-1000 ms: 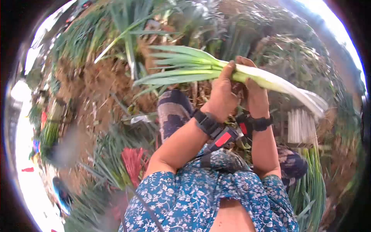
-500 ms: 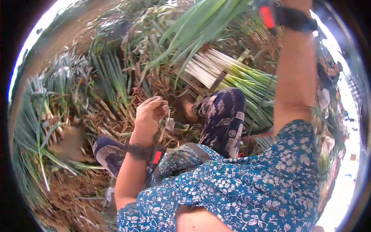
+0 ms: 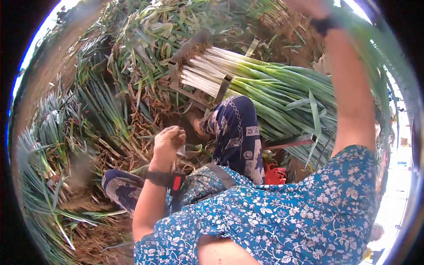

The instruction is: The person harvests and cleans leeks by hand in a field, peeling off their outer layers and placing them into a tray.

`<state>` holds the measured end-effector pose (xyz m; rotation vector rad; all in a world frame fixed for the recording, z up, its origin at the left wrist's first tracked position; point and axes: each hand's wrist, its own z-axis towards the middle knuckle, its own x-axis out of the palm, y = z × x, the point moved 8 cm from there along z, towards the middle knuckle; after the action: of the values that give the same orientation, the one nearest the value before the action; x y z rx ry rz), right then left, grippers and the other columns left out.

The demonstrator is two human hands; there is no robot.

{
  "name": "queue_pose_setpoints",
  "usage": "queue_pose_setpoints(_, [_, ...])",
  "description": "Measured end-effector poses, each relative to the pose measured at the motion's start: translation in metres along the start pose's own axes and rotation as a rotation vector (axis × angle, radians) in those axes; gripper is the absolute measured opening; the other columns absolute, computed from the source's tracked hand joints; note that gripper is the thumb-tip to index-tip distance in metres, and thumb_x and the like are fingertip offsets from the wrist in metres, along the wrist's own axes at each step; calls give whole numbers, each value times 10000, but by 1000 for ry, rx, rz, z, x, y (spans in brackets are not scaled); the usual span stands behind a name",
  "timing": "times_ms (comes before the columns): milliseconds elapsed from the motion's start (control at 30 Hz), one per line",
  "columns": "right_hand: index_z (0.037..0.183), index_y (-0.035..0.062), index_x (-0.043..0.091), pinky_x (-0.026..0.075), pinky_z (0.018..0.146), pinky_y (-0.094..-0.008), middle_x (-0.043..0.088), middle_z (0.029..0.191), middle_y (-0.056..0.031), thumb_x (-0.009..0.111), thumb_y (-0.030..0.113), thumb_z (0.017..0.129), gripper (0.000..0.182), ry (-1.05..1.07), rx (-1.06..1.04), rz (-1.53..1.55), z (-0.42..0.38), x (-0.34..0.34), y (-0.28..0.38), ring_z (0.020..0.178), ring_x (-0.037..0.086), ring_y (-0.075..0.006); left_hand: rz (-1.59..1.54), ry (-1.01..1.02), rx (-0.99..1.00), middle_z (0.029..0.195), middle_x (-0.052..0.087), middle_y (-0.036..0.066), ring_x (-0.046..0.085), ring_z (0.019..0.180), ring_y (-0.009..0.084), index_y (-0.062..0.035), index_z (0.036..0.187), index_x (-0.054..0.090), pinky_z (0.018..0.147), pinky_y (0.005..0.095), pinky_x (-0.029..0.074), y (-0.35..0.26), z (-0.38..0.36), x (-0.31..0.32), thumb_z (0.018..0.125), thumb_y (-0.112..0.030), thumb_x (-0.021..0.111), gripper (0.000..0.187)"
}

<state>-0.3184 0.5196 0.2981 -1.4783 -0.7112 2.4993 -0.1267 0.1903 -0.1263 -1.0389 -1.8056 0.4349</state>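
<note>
My left hand (image 3: 168, 140) is held above my lap with its fingers curled closed. What those fingers hold, if anything, is hidden; a small pale scrap shows just below them. At the top right edge my right hand (image 3: 309, 6) is smeared by motion and partly cut off. Blurred green onion leaves (image 3: 380, 57) trail past its wrist, moving with the hand. Between the two hands, a thick pile of trimmed green onions (image 3: 251, 75) lies in a metal frame (image 3: 174, 70), white ends to the left, green leaves to the right.
Untrimmed green onions (image 3: 99, 101) lie in heaps along the left. Leaf litter (image 3: 150, 39) covers the ground behind the frame. My bent knee (image 3: 238, 119) stands against the frame's near side. A red thing (image 3: 276, 174) lies beside my leg.
My right hand has swept the leaves from the top middle across to the right. The view has shifted, so the frame and pile show more fully. My left hand stays curled, slightly lower.
</note>
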Motion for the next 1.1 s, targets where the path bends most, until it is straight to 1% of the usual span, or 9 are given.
queue_pose_setpoints(33, [894,37,589,426,637,-448,605,831,-183,490,172,765,212,165,44,106,-24,30,20,764,564,-353,1,-24,-14,828,615,115,607,696,192,17,969,558,632,291,516,7,4,-5,823,-74,565,172])
queue_pose_setpoints(133, [987,10,483,457,695,-466,575,822,-217,348,174,866,244,-154,-185,-5,-65,184,61,778,564,-381,21,-127,-84,826,614,107,596,670,183,22,978,569,603,290,502,27,12,-30,826,-85,567,185])
queue_pose_setpoints(200, [1055,51,463,460,832,-477,536,1072,-255,275,240,892,313,424,19,268,-75,258,89,957,562,-377,10,-133,-93,851,621,119,602,680,183,36,986,566,595,286,498,31,14,-34,830,-95,564,204])
queue_pose_setpoints(333, [1166,-10,443,400,924,-495,445,1221,-279,345,237,875,395,389,119,366,-113,375,155,1072,471,-447,90,-262,-84,884,629,135,632,704,232,43,997,561,666,332,538,22,12,-43,832,-87,561,210])
queue_pose_setpoints(367, [1235,-5,407,320,1001,-497,322,1338,-280,402,286,875,464,679,131,484,-115,366,169,1202,361,-442,58,-296,-109,883,625,131,631,712,232,39,996,561,667,334,539,22,11,-42,831,-84,563,206])
queue_pose_setpoints(533, [1364,82,313,302,1017,-469,216,1417,-263,495,416,847,642,733,58,610,-115,358,167,1270,280,-442,9,-299,-157,845,640,115,638,743,220,5,933,579,666,307,532,38,24,-44,837,-70,574,122])
queue_pose_setpoints(767, [1290,48,423,365,976,-369,470,1253,-237,447,241,868,465,568,-319,616,-124,354,137,1150,472,-338,41,-259,-161,848,620,100,626,728,194,30,984,569,658,293,523,29,21,-43,838,-91,563,190])
queue_pose_setpoints(933, [1107,30,575,428,897,-382,575,1086,-235,442,172,841,330,433,33,820,-111,351,122,1020,548,-349,47,-298,-191,837,609,108,627,724,198,36,958,567,666,294,531,36,19,-55,835,-83,569,171])
queue_pose_setpoints(1100, [1076,28,565,377,936,-434,488,1206,-182,465,148,796,320,348,-7,615,-107,349,165,1141,445,-339,-14,-286,-173,867,620,130,633,716,234,48,1004,543,666,328,539,42,20,-58,836,-89,572,219])
